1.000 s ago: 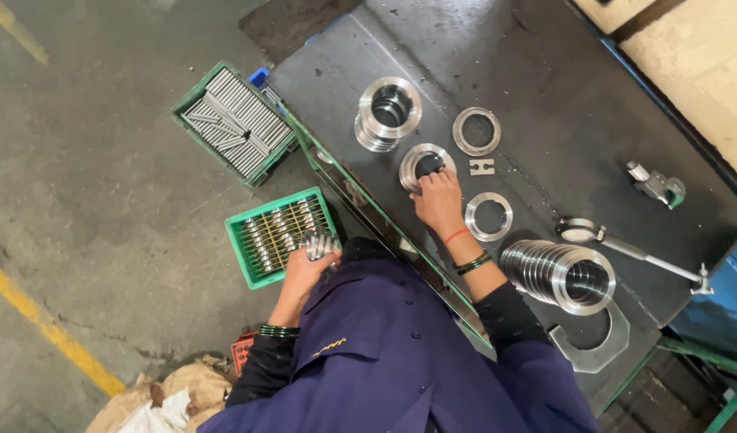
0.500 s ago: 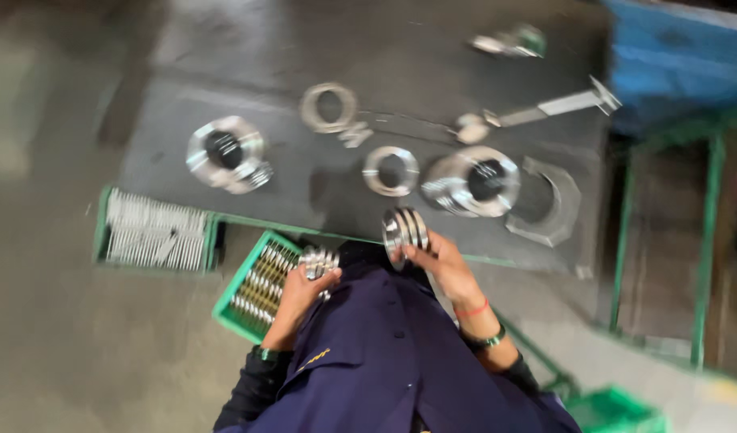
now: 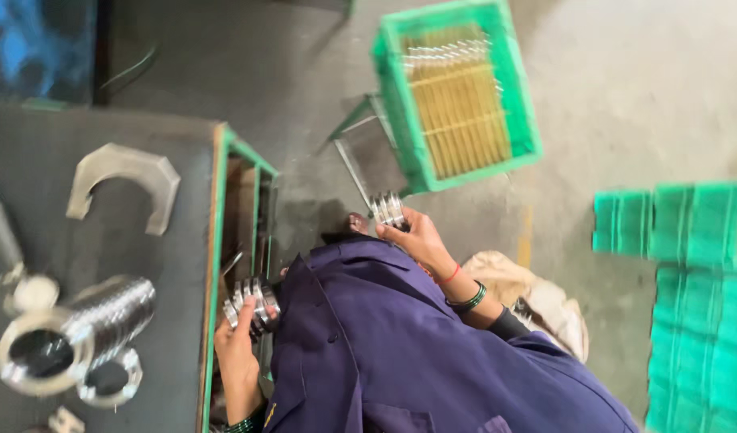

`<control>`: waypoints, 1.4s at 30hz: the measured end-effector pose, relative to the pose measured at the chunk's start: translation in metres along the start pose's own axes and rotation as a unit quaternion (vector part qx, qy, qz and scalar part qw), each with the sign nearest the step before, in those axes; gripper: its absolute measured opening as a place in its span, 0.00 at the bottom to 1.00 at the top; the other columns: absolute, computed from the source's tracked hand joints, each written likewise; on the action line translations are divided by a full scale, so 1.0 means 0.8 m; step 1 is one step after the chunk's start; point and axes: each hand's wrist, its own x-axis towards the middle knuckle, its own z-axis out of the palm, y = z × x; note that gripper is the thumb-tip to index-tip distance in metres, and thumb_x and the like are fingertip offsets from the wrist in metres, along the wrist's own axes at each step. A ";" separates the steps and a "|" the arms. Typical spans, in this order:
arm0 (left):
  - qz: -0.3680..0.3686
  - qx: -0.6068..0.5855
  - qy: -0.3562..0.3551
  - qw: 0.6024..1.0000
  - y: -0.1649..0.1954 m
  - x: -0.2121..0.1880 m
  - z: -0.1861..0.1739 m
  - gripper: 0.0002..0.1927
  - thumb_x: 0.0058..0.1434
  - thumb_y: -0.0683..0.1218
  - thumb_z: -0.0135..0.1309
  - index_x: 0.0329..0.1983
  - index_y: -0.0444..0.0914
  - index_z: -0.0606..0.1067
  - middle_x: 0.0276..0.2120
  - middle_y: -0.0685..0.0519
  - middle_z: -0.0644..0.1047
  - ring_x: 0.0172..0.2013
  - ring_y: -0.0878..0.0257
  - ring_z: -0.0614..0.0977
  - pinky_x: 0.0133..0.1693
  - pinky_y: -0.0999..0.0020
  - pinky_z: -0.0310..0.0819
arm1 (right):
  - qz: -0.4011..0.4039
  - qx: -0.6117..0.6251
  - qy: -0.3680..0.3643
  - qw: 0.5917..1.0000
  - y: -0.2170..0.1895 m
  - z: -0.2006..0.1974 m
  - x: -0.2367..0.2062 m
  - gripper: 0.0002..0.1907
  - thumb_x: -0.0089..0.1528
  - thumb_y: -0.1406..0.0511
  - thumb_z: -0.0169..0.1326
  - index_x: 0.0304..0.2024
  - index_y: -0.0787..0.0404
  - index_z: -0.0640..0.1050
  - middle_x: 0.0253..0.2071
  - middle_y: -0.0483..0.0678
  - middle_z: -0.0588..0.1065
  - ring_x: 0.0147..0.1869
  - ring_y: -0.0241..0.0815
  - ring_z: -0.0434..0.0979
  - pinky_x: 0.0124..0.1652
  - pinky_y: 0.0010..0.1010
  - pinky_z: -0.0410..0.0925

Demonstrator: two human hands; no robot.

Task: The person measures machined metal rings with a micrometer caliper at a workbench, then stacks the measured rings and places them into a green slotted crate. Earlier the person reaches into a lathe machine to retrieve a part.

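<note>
The right hand, with a red thread and a green bangle at the wrist, is raised beside the dark blue jacket. Its fingers are curled around a small cluster of shiny metal pieces, gripped at the fingertips. The cluster is ribbed and bright, though motion blur makes it hard to tell whether it is made of rollers or thin rings.

The left hand is lower, against the green-painted edge of the work table. Its fingers close around a stack of grooved metal rings, held just off the table's side and near the jacket's collar.

On the dark table top a large polished cylinder of stacked rings lies on its side, with a flat ring just beside it. A grey U-shaped metal plate lies farther up the table.

On the concrete floor beyond the right hand stands a green plastic crate filled with rows of thin metal pieces. More green crates are at the right edge, and a pale cloth bundle lies behind the person's arm
</note>
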 end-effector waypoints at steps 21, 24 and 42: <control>-0.041 0.019 -0.012 0.999 0.010 0.073 0.110 0.14 0.68 0.47 0.55 0.42 0.29 0.79 0.31 0.45 0.83 0.29 0.59 0.84 0.37 0.66 0.79 | -0.095 0.146 0.118 0.978 0.084 -0.177 0.135 0.07 0.64 0.65 0.60 0.41 0.63 0.81 0.35 0.42 0.80 0.37 0.29 0.76 0.38 0.22 0.67; -0.052 0.026 -0.013 0.998 0.030 0.078 0.095 0.15 0.69 0.48 0.54 0.42 0.28 0.79 0.32 0.45 0.83 0.29 0.59 0.85 0.37 0.66 0.79 | -0.131 0.158 0.066 0.976 0.056 -0.175 0.187 0.08 0.68 0.65 0.57 0.40 0.64 0.81 0.36 0.43 0.80 0.40 0.30 0.78 0.42 0.23 0.69; -0.041 -0.037 0.072 0.996 -0.003 0.060 0.111 0.13 0.68 0.46 0.53 0.43 0.29 0.78 0.32 0.45 0.83 0.29 0.58 0.84 0.37 0.65 0.79 | -0.082 0.100 -0.084 0.988 0.004 -0.205 0.329 0.08 0.69 0.66 0.55 0.43 0.66 0.80 0.37 0.44 0.80 0.42 0.33 0.78 0.46 0.25 0.70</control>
